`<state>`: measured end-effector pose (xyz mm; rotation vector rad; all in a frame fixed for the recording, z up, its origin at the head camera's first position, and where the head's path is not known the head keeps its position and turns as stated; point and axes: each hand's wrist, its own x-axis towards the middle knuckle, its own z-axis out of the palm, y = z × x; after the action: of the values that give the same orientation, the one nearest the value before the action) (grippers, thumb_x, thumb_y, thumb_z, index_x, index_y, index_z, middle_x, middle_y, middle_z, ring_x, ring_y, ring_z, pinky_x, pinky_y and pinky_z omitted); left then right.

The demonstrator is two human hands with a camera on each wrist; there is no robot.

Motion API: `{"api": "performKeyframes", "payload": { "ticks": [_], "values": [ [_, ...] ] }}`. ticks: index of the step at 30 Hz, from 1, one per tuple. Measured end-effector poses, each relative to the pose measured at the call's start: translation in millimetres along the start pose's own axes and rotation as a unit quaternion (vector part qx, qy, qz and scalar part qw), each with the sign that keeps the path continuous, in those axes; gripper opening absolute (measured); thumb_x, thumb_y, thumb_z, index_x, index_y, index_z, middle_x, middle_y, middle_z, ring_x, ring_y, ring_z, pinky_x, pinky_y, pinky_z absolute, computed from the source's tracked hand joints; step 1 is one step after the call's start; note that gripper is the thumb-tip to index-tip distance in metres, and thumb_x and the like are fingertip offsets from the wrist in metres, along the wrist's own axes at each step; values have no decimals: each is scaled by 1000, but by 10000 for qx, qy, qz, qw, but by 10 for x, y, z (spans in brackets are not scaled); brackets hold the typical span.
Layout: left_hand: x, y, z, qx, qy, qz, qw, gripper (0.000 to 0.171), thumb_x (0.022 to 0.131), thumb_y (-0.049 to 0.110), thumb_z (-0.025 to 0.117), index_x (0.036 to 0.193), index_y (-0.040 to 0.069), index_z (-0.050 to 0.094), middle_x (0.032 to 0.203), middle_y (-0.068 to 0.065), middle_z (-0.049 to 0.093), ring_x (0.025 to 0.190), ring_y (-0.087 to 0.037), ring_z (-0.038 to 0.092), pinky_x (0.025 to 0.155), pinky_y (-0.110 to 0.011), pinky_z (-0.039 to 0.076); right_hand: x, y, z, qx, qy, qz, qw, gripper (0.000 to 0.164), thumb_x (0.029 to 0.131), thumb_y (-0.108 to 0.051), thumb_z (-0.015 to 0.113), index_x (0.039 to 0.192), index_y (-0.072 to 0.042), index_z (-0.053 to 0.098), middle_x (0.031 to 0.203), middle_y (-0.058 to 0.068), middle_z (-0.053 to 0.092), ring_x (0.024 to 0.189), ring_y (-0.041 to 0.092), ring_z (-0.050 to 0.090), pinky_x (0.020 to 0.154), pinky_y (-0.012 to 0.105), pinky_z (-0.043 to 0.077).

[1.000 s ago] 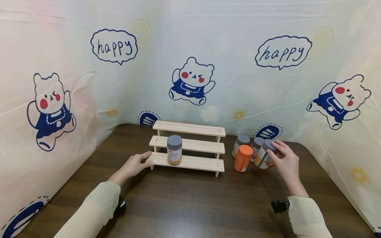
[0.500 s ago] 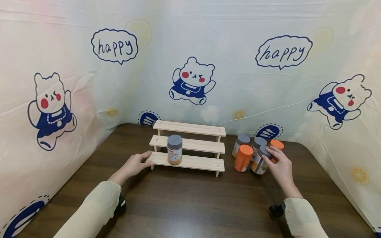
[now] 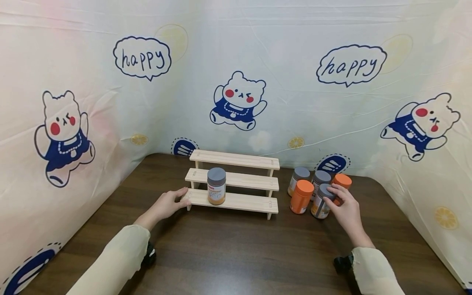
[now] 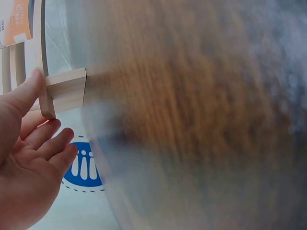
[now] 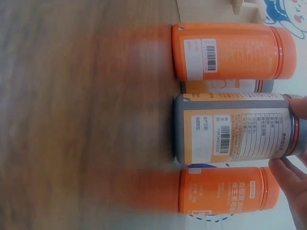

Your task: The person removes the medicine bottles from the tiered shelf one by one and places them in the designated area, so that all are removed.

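Note:
A three-tier wooden shelf (image 3: 254, 203) stands on the table. My left hand (image 3: 166, 203) pinches the left end of its lowest board; in the left wrist view the thumb lies on one face of the board (image 4: 42, 52) and the fingers on the other. On that lowest tier a grey-lidded jar (image 3: 216, 186) stands upright. To the right of the shelf, my right hand (image 3: 346, 208) grips another grey-lidded jar (image 5: 230, 132) round its lid, at the front of a group of jars. Its base appears at or close to the tabletop.
Near the gripped jar are an orange jar (image 3: 301, 197) to its left, a second orange jar (image 3: 342, 180) behind it, and two grey-lidded jars, one (image 3: 298, 176) farther left and one (image 3: 321, 176) partly hidden. Printed cloth (image 3: 287, 102) walls in the dark wooden table (image 3: 228, 250).
My right hand has brought the gripped jar left and toward me, then slightly lower, uncovering the orange jar behind. The left hand, shelf and jar on it have not moved.

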<state>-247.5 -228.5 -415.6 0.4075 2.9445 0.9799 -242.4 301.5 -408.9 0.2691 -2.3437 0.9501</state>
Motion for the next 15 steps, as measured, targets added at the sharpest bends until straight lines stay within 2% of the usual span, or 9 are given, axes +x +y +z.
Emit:
{"api": "performKeyframes", "payload": {
  "ticks": [4,11,12,15],
  "values": [
    [1,-2,1,-11,1,-17,10000,62,90,31,60,135,-6,40,137,-24,38,124,-39,36,98,-52,31,-1,9,-15,21,-180,12,9998,32,78,0,72,109,3,63,123,18,51,107,34,52,83,35,45],
    [-2,1,0,3,-11,-41,10000,63,90,31,60,136,-6,39,138,-24,37,124,-40,35,98,-52,31,0,18,-18,11,-311,-12,9995,33,78,1,72,109,2,61,123,19,49,107,34,51,84,43,43],
    [-3,2,0,2,-11,-44,10000,63,90,31,60,136,-6,39,138,-24,37,124,-40,35,98,-52,31,0,19,-18,12,-307,-20,9995,33,77,1,72,108,2,61,123,19,49,107,34,51,85,37,44],
    [-3,6,1,-9,-17,-61,10000,63,90,31,60,136,-5,39,138,-24,37,124,-40,35,98,-53,31,-1,19,-18,-1,-298,-27,9996,33,77,2,72,108,3,61,123,19,49,106,34,51,85,37,44]
  ]
}}
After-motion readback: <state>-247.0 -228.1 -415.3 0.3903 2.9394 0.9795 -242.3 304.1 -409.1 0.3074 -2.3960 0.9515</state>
